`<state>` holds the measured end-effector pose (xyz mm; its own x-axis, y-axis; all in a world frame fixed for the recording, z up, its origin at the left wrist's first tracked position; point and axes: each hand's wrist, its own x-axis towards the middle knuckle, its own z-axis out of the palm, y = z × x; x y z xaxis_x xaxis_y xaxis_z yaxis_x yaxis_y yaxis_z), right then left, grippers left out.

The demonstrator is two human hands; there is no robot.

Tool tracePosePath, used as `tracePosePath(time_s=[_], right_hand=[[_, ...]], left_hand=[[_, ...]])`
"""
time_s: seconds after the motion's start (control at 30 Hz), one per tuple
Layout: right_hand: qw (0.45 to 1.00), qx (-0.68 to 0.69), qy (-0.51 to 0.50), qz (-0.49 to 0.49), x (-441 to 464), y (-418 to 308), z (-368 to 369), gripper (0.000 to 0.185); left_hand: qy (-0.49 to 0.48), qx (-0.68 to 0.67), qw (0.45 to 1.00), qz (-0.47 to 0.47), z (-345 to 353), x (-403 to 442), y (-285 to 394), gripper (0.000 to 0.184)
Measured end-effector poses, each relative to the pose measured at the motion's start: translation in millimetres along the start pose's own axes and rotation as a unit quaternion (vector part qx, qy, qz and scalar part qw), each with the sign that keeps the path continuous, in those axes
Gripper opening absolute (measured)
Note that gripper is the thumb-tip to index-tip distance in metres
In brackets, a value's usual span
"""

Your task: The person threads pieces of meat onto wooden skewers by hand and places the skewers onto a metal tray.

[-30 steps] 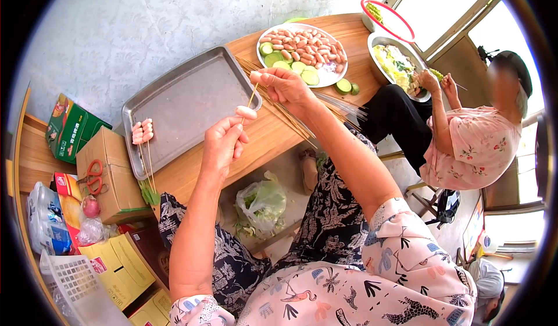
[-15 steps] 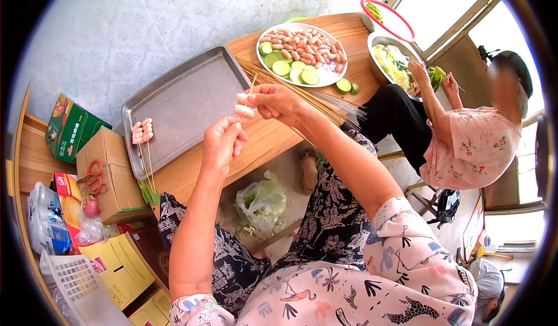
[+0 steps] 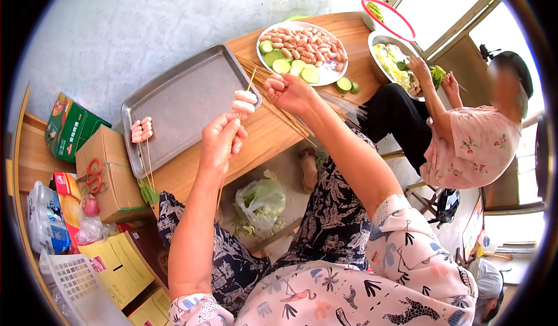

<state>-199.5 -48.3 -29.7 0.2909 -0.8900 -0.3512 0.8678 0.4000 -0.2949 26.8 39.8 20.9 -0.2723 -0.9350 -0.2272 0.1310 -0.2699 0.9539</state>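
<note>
My left hand [image 3: 220, 143] is closed around a bamboo skewer [image 3: 251, 82], held upright over the table's front edge. Two small pink sausages [image 3: 243, 106] sit crosswise on it just above my fingers, and its pointed tip sticks out beyond them. To the right, apart from the skewer, my right hand [image 3: 289, 93] has its fingers curled in; what they hold, if anything, I cannot make out. Behind it stands a white plate [image 3: 344, 69] with many small sausages [image 3: 311, 44] and cucumber slices [image 3: 281, 66]. Loose skewers [image 3: 296, 123] lie beneath my right hand.
A grey metal tray [image 3: 186, 99] holds two finished sausage skewers [image 3: 142, 130] at its left end. Cardboard boxes [image 3: 107, 175] and scissors [image 3: 93, 175] are at left. A bag of greens [image 3: 261, 204] lies below. At right, another person [image 3: 471, 145] handles vegetables over a bowl [image 3: 378, 38].
My right hand has let go of the sausages on the skewer and moved up and right toward the plate. My left hand stays nearly in place, still gripping the skewer.
</note>
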Motion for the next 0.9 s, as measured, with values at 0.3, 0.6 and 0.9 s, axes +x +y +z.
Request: tracePosePath(time_s=[0.3,0.6,0.9], right_hand=[[0.988,-0.132,-0.038,-0.074,-11,9,28,0.019],[0.975,-0.185,-0.065,-0.104,-15,9,30,0.028],[0.969,-0.201,-0.081,-0.118,-16,9,32,0.031]], left_hand=[[-0.016,0.006,0.999,-0.031,3,0,-1,0.019],[-0.014,0.008,0.999,-0.036,4,1,-1,0.018],[-0.012,0.015,0.999,-0.041,4,1,-2,0.018]])
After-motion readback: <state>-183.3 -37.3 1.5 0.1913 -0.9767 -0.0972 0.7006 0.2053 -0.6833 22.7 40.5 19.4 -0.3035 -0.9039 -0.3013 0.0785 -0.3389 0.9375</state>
